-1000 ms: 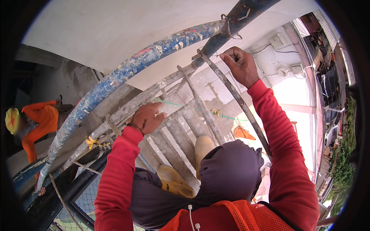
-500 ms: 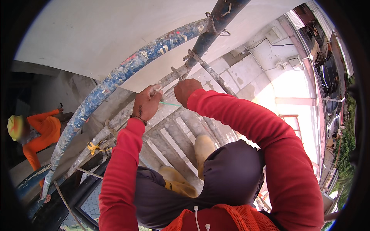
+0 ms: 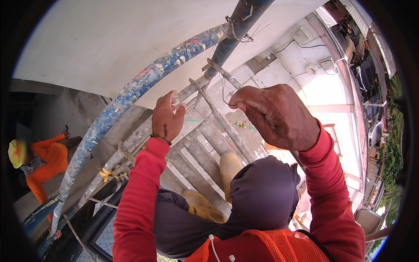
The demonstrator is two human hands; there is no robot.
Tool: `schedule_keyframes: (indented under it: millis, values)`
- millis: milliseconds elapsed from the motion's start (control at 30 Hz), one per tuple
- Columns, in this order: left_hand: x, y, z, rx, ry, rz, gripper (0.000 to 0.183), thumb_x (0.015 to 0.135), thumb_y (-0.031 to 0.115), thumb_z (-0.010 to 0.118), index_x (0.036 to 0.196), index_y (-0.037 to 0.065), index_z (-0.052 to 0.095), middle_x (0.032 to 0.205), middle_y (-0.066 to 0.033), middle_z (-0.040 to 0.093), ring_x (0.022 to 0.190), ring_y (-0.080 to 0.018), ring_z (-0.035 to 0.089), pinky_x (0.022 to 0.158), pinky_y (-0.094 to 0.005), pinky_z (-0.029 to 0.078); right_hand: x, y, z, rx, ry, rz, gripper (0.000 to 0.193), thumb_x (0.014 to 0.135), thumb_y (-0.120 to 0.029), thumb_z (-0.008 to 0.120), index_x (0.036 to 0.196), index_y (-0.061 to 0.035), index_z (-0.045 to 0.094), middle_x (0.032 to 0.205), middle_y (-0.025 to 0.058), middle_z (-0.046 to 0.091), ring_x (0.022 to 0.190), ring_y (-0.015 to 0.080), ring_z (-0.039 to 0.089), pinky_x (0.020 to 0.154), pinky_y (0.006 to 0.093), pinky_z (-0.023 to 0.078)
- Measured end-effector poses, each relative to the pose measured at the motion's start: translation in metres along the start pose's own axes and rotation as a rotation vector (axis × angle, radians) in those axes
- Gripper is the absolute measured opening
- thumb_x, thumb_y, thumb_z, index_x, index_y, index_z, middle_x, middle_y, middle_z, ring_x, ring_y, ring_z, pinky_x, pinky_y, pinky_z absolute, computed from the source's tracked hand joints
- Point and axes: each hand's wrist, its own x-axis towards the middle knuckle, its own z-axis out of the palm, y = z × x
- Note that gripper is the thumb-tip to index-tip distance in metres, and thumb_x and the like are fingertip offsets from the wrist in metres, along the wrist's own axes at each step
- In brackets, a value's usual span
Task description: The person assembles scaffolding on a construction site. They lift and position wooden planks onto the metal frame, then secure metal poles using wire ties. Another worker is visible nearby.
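Note:
My right hand (image 3: 276, 117) pinches the end of a thin dark wire (image 3: 223, 90) between thumb and finger; the wire runs up to the joint where a thin rod (image 3: 224, 115) and other bars meet the dark upright pipe (image 3: 227, 48). My left hand (image 3: 168, 118) lies on the paint-stained grey scaffold pipe (image 3: 139, 136), its fingers curled over the pipe and the thumb on the near side. A green string (image 3: 192, 120) stretches beyond it, passing behind the rod. The curved blue pipe (image 3: 131, 91), spotted with paint, arches above the left hand.
My boots (image 3: 231, 172) stand on a slatted platform (image 3: 192, 163). A pale wall (image 3: 104, 43) rises ahead. Yellow ties (image 3: 105, 174) hang on the grey pipe. At far left, a person in orange (image 3: 50, 155) with a yellow hard hat sits lower down. Buildings and greenery lie at right.
My right hand has moved right and nearer, away from the pipe joint, drawing the wire out. My left hand stays at the grey pipe, its thumb a little more apart.

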Motion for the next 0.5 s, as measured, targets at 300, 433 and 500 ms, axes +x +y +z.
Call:
schedule_keyframes:
  millis: [300, 433, 500]
  values:
    - [0.003, -0.02, -0.035, -0.026, -0.059, -0.144, 0.062, 0.091, 0.025, 0.072, 0.144, 0.001, 0.051, 0.122, -0.017, 0.063, 0.099, -0.0239, 0.066, 0.087, -0.0378, 0.055, -0.023, -0.054, -0.038, 0.254, 0.045, -0.018, 0.011, 0.093, -0.007, 0.065, 0.102, -0.0013, 0.07, 0.074, 0.0113, 0.07, 0.056, 0.0271, 0.068, 0.051, 0.0366, 0.051]
    - [-0.001, 0.014, -0.041, -0.67, -0.263, -0.331, 0.064, 0.1, 0.04, 0.064, 0.148, 0.003, 0.045, 0.119, -0.0147, 0.064, 0.098, -0.0226, 0.066, 0.085, -0.0388, 0.056, -0.006, -0.015, 0.05, 0.153, -0.296, 0.061, 0.018, 0.093, -0.007, 0.061, 0.11, -0.0062, 0.066, 0.085, 0.0158, 0.071, 0.071, 0.0366, 0.069, 0.062, 0.0466, 0.053]
    - [-0.006, 0.04, -0.034, -1.078, -0.414, -0.432, 0.067, 0.103, 0.047, 0.058, 0.15, 0.002, 0.041, 0.114, -0.0128, 0.065, 0.095, -0.0211, 0.065, 0.082, -0.0386, 0.056, 0.001, -0.01, 0.078, 0.298, -0.426, -0.002, 0.02, 0.094, -0.007, 0.061, 0.113, -0.0064, 0.067, 0.09, 0.0178, 0.073, 0.079, 0.0351, 0.071, 0.068, 0.0456, 0.054]
